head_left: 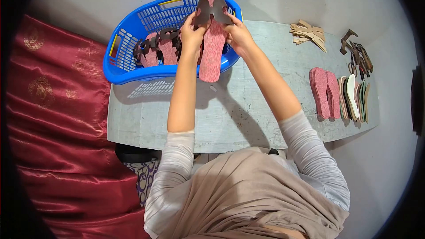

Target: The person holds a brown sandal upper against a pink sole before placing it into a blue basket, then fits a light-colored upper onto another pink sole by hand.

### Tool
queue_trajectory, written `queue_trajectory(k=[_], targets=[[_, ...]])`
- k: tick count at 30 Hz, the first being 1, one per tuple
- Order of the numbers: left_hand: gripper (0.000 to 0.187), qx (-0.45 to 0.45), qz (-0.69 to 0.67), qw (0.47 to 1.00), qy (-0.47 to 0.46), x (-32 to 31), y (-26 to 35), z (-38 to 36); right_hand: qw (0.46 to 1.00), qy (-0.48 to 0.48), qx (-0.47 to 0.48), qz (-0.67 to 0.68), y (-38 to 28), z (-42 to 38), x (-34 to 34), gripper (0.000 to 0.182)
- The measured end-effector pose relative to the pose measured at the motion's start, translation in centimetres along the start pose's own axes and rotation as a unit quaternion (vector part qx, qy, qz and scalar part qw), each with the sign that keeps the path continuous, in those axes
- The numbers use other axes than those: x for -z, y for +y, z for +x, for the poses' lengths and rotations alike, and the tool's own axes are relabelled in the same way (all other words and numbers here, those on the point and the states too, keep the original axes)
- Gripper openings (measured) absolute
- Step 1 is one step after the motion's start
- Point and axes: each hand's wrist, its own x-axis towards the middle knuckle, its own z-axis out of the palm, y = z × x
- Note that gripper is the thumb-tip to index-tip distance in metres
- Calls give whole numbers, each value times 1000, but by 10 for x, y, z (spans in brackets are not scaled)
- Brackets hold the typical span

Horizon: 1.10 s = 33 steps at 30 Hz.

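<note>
A pink speckled sandal point(213, 53) with a dark brown strap across its upper end is held over the right part of a blue plastic basket point(133, 77). On the strap's left side, my left hand point(193, 35) has its fingers closed. My right hand point(239, 35) grips the strap's right side. The sole's lower end hangs past the basket's front rim. Inside the basket, left of the held sandal, lie several pink sandals point(168, 52) with dark straps, partly hidden by my left hand and forearm.
On the grey table point(177, 119), tan strap pieces point(308, 34) lie at the back right, near a hammer and other tools point(361, 57). Pink soles point(325, 93) and a row of multicoloured soles point(353, 97) stand at the right. A red curtain point(66, 106) hangs left.
</note>
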Motion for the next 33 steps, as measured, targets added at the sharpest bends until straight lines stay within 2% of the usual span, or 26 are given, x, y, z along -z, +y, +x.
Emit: queue_trajectory(k=[2,7,11,12,15,17,20,23,25,26,30,33], targets=[[46,2,-2,1000,-9,6,-25,31,1000,8,-18,-6,9,34,4,50],[39,106,8,994,-20,8,-53,64,997,73,-8,-2,27,80,3,46],[40,176,-1,984,-17,12,-81,79,991,118,14,-67,58,114,16,42],[40,185,-8,983,-13,12,-87,79,983,134,7,-128,71,132,27,42],[43,238,-9,971,-8,12,-93,81,957,209,-15,-199,75,137,24,42],[43,281,-4,960,-8,14,-93,82,955,202,-54,-212,74,135,24,40],[40,274,50,960,1,17,-115,92,936,207,-62,-277,69,123,16,44],[36,254,97,962,11,15,-111,88,913,205,-82,-344,81,135,21,63],[34,239,119,963,34,10,-106,82,873,232,-111,-413,53,93,-10,78],[34,231,124,964,49,8,-105,80,872,198,-117,-432,50,87,-11,89],[41,215,141,964,70,17,-132,90,900,150,-97,-397,36,60,-18,83],[36,189,155,969,44,20,-145,94,906,96,-51,-410,35,49,-10,77]])
